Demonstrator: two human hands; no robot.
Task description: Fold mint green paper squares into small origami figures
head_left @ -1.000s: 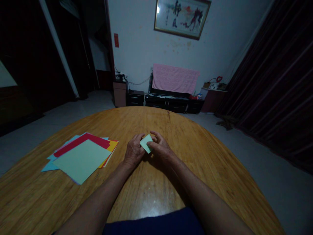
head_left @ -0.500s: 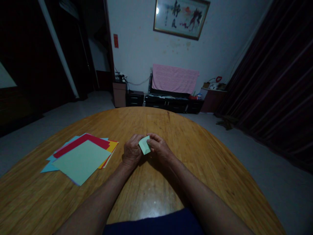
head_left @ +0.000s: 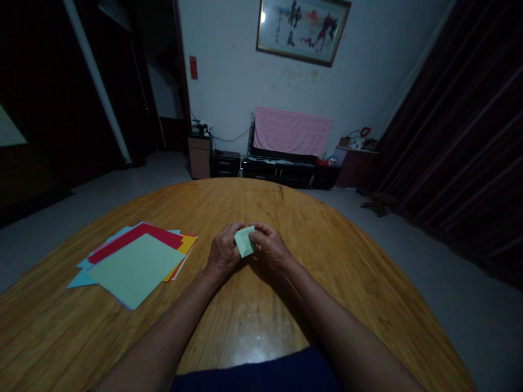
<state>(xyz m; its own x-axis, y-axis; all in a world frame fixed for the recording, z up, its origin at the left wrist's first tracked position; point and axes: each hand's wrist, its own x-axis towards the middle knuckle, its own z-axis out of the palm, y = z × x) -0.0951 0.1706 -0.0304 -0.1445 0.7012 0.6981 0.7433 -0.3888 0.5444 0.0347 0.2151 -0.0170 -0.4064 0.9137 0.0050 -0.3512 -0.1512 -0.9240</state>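
A small folded piece of pale green paper (head_left: 244, 243) is held between my two hands above the middle of the wooden table (head_left: 327, 245). My left hand (head_left: 224, 249) grips its left side, with the fingers curled behind the paper and mostly hidden. On the right edge, my right hand (head_left: 269, 245) pinches the paper, its thumb lying on the front face. Crease lines show on the face turned toward me. The number of layers is too fine to make out.
Left of my hands lies a loose pile of coloured sheets, a pale green sheet (head_left: 137, 269) on top and a red sheet (head_left: 134, 242) beneath. Beyond the table's far edge stands a low black cabinet (head_left: 265, 171) with a pink cloth (head_left: 292, 130) above it.
Both hands have shifted slightly to the right with the folded paper. The paper has tilted a little, so its front face shows more squarely. The pile of sheets has stayed put.
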